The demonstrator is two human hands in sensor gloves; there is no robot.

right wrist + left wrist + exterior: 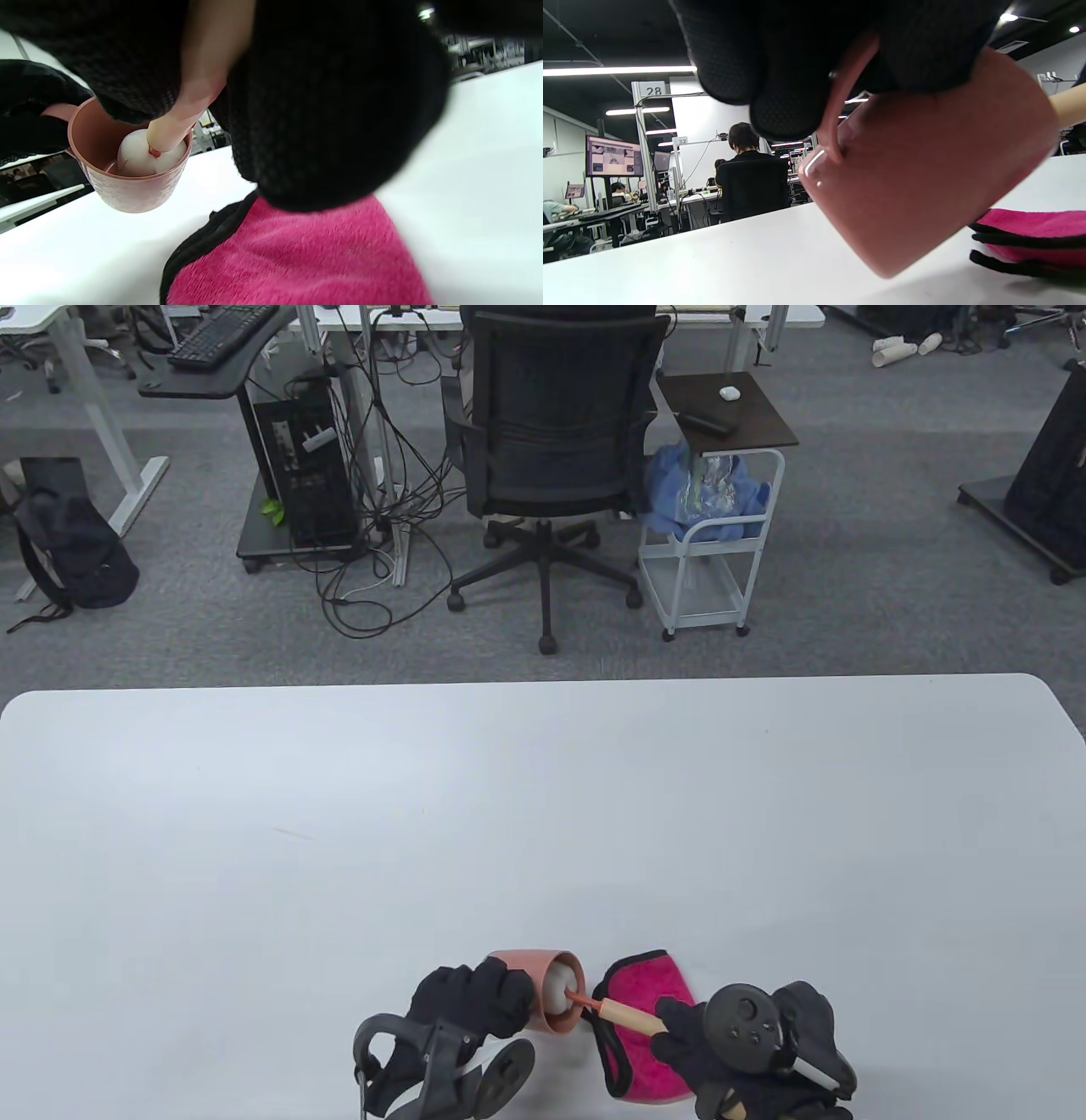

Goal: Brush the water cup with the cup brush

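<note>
Gripping a pink cup (pixel 543 984) by its handle side, the left hand (pixel 467 1001) holds it tipped off the white table (pixel 543 814), mouth turned toward the right hand (pixel 764 1052), which grasps the pale wooden handle of a brush (pixel 624 1016). Seen from the table camera, the pair work near the front edge, the brush running leftward from the right hand's fingers into the cup's mouth, above a pink cloth (pixel 653 1035) with black trim. Only the left wrist camera shows the cup's underside: the cup (pixel 925 178) hangs tilted just over the table, the looped handle passing under the gloved fingers (pixel 780 84), the cloth (pixel 1031 237) lying close beside. Only the right wrist camera looks into the cup (pixel 127 169): the brush's white sponge head (pixel 144 154) sits deep inside, filling much of the bottom, a red collar joining it to the handle. The cup's outer wall carries a faint textured pattern there.
</note>
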